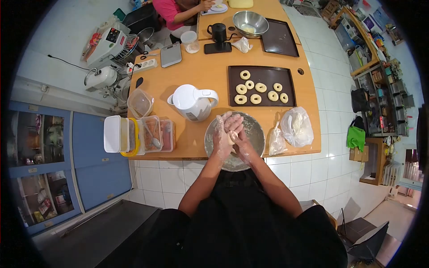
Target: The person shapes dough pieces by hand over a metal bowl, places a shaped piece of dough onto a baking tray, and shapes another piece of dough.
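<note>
Both my hands are coated in flour over a metal bowl [258, 134] at the table's front edge. A small pale piece of dough [232, 137] is pressed between them. My left hand [220, 136] holds the dough against its palm, with its fingers stretched forward. From the other side, my right hand [242, 142] closes on the same piece. The bowl's inside wall is smeared with flour, and my hands hide much of its middle. Behind the bowl, a dark baking tray [268, 73] bears several ring-shaped doughs [260, 87].
A white electric kettle [190, 100] stands left of the bowl, near plastic containers [153, 134]. To the right lie two plastic bags [297, 127]. Farther back are a steel bowl [250, 23], another tray [279, 38], a black kettle [218, 33] and a person in a pink sleeve [178, 17].
</note>
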Demonstrator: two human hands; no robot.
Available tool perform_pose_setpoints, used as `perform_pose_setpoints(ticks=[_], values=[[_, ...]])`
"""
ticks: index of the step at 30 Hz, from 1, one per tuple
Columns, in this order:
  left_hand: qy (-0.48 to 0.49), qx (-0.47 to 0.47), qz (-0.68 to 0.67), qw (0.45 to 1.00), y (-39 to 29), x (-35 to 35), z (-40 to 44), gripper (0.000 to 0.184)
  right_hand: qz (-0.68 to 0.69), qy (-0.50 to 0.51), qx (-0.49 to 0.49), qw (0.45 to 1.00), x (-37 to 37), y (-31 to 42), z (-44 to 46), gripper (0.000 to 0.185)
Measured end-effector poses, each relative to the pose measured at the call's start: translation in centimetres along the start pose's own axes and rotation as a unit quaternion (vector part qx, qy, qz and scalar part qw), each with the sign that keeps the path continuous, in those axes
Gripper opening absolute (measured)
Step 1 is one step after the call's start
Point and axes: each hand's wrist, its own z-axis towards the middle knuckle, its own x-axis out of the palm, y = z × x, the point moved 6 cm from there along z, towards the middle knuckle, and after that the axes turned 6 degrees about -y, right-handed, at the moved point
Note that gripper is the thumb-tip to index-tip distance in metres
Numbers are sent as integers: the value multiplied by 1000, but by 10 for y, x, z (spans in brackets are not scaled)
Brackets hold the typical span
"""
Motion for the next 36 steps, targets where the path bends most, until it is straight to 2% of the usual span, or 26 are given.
perform_pose_setpoints(ticks=[3, 6, 9, 10, 16, 17, 20, 23, 26, 27, 30, 31, 34, 36], values=[[-11, -50, 14, 999, -6, -7, 1, 59, -24, 47, 26, 998, -8, -14, 1, 79], [-32, -67, 6, 997, -2, -17, 6, 58, -57, 34, 25, 998, -10, -11, 0, 80], [-41, -55, -45, 997, 2, -21, 12, 57, -85, 73, -67, 991, -1, 9, 0, 77], [-43, -51, -65, 996, 3, -20, 11, 56, -57, 61, -56, 995, -4, 9, 2, 76], [121, -36, -22, 992, 13, 11, -7, 59, 49, 3, 8, 999, -8, 7, 13, 72], [141, -21, 18, 990, 15, 12, -7, 60, 42, -8, 5, 999, -10, 5, 15, 70], [101, 74, 198, 972, 6, 6, -7, 60, -5, -28, 31, 999, -2, 1, 6, 67], [53, 257, 335, 905, -5, -9, 8, 56, 2, 3, 32, 999, 3, -10, -6, 62], [72, 179, 350, 917, 8, -10, 6, 57, 48, 1, -6, 999, 1, -13, 0, 58], [115, 178, 334, 919, 19, -7, -2, 60, 64, -10, -25, 998, -1, -10, 4, 57], [97, 166, 330, 924, 37, -17, -5, 67, 52, -47, 10, 998, -15, -14, 9, 55], [18, 0, 213, 977, 30, -1, 2, 66, 18, -26, -32, 999, -12, -11, 9, 57], [3, 61, 297, 953, 19, -22, 12, 64, 49, 34, -5, 998, -6, -26, -6, 59], [36, 110, 388, 914, 27, -19, 7, 63, 61, -18, 35, 997, -14, -27, 0, 57]])
